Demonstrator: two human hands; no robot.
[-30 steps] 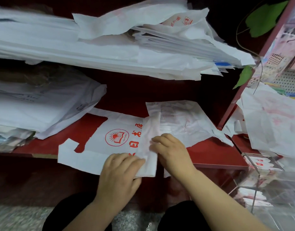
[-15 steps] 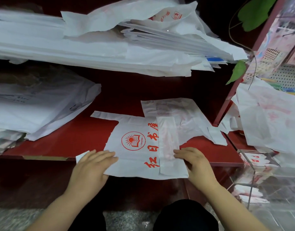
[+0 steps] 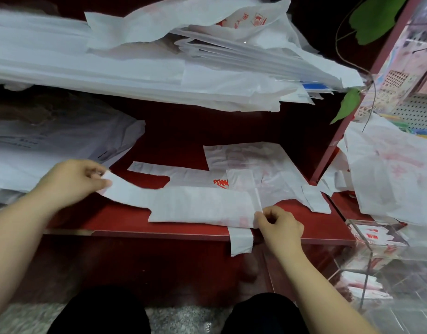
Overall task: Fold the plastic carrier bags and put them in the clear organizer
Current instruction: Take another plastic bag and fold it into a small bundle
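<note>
The left hand [image 3: 72, 182] pinches a handle strip of the white carrier bag [image 3: 198, 206], which lies half-folded along the red shelf [image 3: 111, 220]. The right hand [image 3: 278, 225] pinches the bag's right edge. Far right, the clear organizer [image 3: 359, 235] holds folded red-printed bags [image 3: 374, 236].

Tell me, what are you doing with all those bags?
A person is folding a white carrier bag on a red shelf. The left hand pinches a handle end and the right hand pinches the other end, so the bag lies as a long strip. Another bag lies flat behind it. The clear organizer to the right already holds some folded bags.
</note>
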